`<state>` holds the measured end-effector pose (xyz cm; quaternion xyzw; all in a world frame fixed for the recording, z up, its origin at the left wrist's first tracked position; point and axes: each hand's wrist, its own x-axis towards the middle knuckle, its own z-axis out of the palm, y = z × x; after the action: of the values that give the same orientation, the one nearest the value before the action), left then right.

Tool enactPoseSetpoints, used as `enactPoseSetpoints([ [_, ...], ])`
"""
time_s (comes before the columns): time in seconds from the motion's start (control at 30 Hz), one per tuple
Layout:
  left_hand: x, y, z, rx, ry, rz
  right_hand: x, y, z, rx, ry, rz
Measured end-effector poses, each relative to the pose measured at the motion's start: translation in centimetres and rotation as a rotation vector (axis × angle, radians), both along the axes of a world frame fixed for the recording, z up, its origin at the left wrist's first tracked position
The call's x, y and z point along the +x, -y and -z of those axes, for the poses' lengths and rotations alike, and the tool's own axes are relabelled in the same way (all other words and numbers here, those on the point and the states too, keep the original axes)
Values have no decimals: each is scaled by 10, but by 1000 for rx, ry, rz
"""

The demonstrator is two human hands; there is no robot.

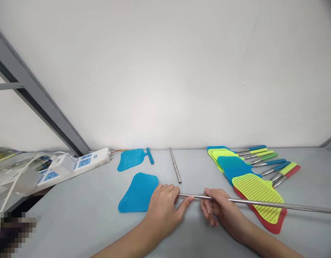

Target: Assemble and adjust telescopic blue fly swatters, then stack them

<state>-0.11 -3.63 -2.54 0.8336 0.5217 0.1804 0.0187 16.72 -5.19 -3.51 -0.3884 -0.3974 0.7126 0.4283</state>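
The left hand (165,204) was closed over the near end of an extended telescopic metal rod (302,207), its thumb laid along the shaft. Beside and partly under that hand, a blue perforated fly swatter head (138,193) lay on the grey tabletop (87,222); the fingers hid whether rod and head were joined. The right hand (223,211) gripped the rod lightly farther along, thumb above and fingers curled below.

From there the rod ran past the right edge of the view, crossing over a yellow swatter head (258,193) with a red swatter head (277,227) beneath it. These belonged to an overlapping row of swatters with blue, yellow, green and red grips (269,156).

Beyond the hands lay a short metal rod (175,166), and left of it a blue grip (150,156) near a second blue swatter head (131,159). Farther left, a white power strip (98,158) carried a white plug (62,165).
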Motion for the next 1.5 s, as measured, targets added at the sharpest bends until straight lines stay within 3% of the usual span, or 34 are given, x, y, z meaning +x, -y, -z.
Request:
enactPoseSetpoints([
  [0.27, 1, 7, -2, 14, -34, 10, 3, 2, 1, 22, 76, -64],
  [0.47, 3, 11, 0, 23, -47, 5, 2, 1, 4, 2, -8, -142],
  [0.9, 4, 12, 1, 186, -17, 14, -2, 6, -4, 36, 88, -171],
  [1.17, 4, 13, 1, 202, -8, 21, 0, 7, -7, 36, 161, -203],
  [1.37, 5, 12, 0, 143, 4, 25, -1, 6, -6, 43, 176, -180],
  [1.5, 5, 12, 0, 116, 9, 46, 0, 9, -4, 60, 215, -46],
])
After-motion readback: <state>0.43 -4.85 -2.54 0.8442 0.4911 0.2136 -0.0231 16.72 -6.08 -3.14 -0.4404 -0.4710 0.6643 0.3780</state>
